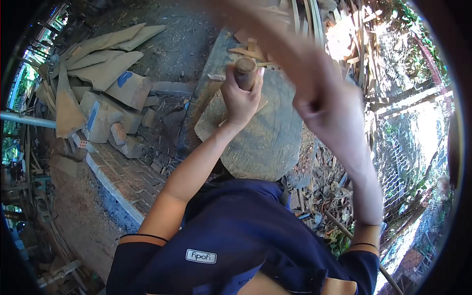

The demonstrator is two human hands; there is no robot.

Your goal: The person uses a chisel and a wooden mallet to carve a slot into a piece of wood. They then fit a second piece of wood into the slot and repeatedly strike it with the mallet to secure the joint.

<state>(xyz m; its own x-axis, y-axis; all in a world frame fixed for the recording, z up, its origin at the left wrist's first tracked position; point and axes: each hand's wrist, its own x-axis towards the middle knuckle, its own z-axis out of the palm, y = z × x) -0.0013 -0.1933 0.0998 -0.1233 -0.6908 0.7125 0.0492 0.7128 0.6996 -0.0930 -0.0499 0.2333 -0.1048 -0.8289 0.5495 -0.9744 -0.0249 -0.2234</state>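
Observation:
My left hand (pixel 241 101) is wrapped round a short cylindrical piece of wood (pixel 246 66), held upright with its round end facing up. That piece is over the far part of a broad, worn chopping block (pixel 265 137). Raised close to the camera on the right, my right hand (pixel 332 101) is closed round a long brown wooden handle (pixel 268 34). The handle is smeared by motion and slants up to the left, and its far end lies out of view.
Split boards and slabs (pixel 105 66) are heaped at the left, by a low brick edge (pixel 123 179). Wood offcuts (pixel 250 46) lie beyond the block, with long strips (pixel 314 22) behind. Chips and dry leaves (pixel 314 196) cover the ground before a wire fence (pixel 398 162) at right.

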